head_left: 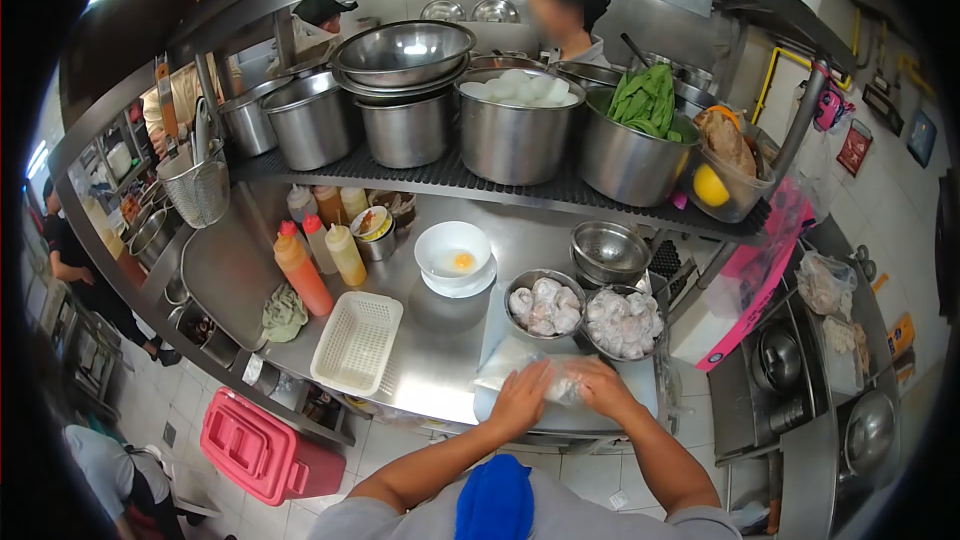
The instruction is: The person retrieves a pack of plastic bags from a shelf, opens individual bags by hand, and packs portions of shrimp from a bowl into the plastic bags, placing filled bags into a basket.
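On a pale cutting board lies a clear plastic bag with something white in it. My left hand rests flat on the bag, fingers extended. At the bag's right end is my right hand, its fingers bent against the plastic; what they grip is too small to tell. Just beyond the bag stand two metal bowls of floured pale pieces, one on the left and one on the right.
A white bowl with an egg yolk, a white basket and sauce bottles stand to the left. A perforated metal bowl is behind the floured pieces. Large pots line the shelf above. Other people are beyond it and at far left.
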Demonstrator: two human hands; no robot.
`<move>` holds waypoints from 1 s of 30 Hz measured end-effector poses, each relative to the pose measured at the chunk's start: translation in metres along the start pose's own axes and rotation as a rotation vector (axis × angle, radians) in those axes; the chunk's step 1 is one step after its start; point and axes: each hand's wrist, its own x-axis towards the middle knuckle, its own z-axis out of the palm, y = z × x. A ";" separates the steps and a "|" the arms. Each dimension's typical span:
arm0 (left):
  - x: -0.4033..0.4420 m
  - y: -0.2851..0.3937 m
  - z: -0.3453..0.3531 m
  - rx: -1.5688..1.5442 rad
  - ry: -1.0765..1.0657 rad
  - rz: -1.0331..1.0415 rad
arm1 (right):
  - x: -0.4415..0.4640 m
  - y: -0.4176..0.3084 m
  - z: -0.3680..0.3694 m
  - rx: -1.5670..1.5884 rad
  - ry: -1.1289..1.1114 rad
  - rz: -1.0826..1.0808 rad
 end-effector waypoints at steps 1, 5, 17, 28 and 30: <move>-0.003 0.003 0.003 -0.010 -0.058 0.016 | -0.012 0.008 0.003 0.001 -0.002 -0.005; -0.007 0.018 0.004 -0.042 -0.117 0.048 | -0.035 0.004 0.012 0.097 -0.046 0.098; -0.006 0.015 0.035 0.140 -0.171 0.107 | -0.087 0.038 -0.054 0.465 0.128 0.539; 0.032 0.024 0.000 -0.513 -0.115 -0.111 | -0.024 -0.015 -0.090 1.113 0.826 0.547; 0.048 0.028 -0.020 -0.819 -0.070 -0.282 | -0.009 -0.016 -0.072 1.251 0.744 0.571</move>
